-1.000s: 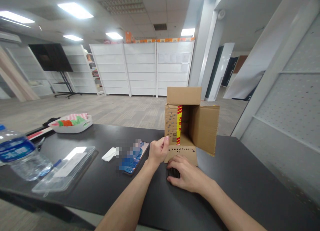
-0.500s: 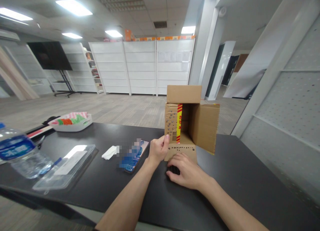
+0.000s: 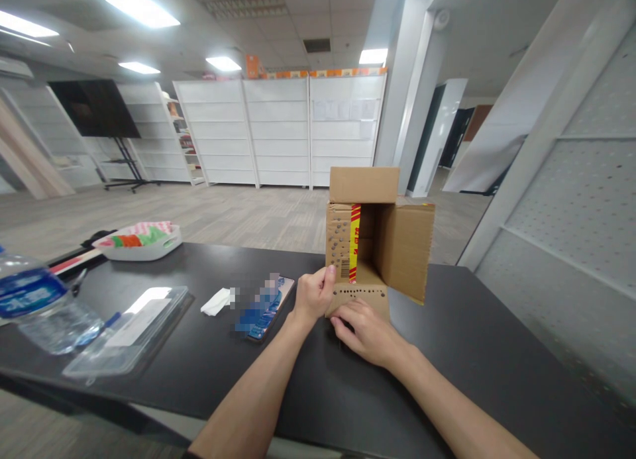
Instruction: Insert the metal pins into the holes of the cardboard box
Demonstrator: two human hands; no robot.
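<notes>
An open cardboard box (image 3: 405,247) stands on the black table with its opening toward me and its flaps spread. Grey round dots mark its left flap, beside a red and yellow tape strip. The lower flap (image 3: 368,293) slants down toward me and bears a row of small dark holes. My left hand (image 3: 314,293) is closed at the box's lower left corner, thumb up against the cardboard. On the lower flap's near edge rests my right hand (image 3: 365,330), its fingers bent and drawn together. Whatever its fingertips hold is hidden.
Left of my hands lie a phone (image 3: 271,308), partly blurred out, and a white tissue (image 3: 215,302). Farther left are a clear plastic case (image 3: 126,340), a water bottle (image 3: 42,306) and a white basket (image 3: 144,250) with colourful cloth. White shelves (image 3: 278,131) stand across the room.
My right hand has shifted slightly up and left onto the lower flap, and its thumb has drawn nearer the fingers. My left hand stays at the box corner.
</notes>
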